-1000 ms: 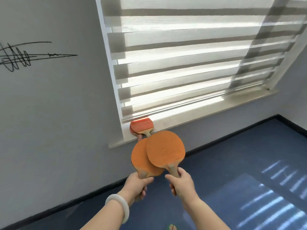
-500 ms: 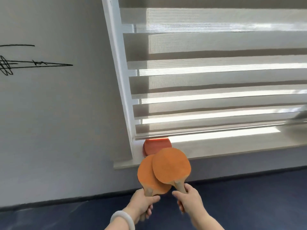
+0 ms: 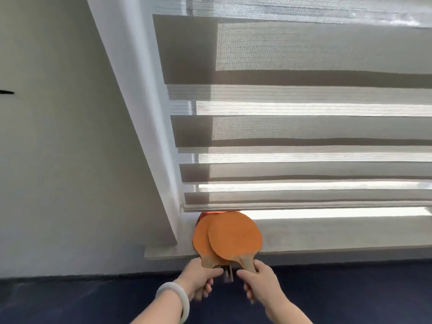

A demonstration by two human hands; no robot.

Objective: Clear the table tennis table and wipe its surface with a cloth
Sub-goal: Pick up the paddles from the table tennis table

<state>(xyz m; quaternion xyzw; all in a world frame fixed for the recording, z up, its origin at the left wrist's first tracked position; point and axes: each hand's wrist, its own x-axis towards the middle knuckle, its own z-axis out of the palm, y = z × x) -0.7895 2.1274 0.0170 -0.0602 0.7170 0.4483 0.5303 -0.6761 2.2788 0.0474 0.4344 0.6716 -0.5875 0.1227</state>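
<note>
Holds two orange paddles just above the hands, blades overlapping: left paddle (image 3: 201,239) gripped at the handle by the left hand (image 3: 198,277), right paddle (image 3: 235,235) by the right hand (image 3: 259,281). Beyond the blades, a red paddle (image 3: 209,213) edge on the windowsill (image 3: 327,235), under the striped blind (image 3: 304,132). Beneath the hands, dark blue floor (image 3: 350,295).

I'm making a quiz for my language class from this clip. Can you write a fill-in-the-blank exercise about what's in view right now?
1. The front paddle overlaps the rear paddle; both faces are ___.
2. They are held over the pale ___ beneath the blind.
3. The white bangle is on the person's ___ wrist.
4. The floor is dark ___.
Missing words: orange; windowsill; left; blue.
</note>
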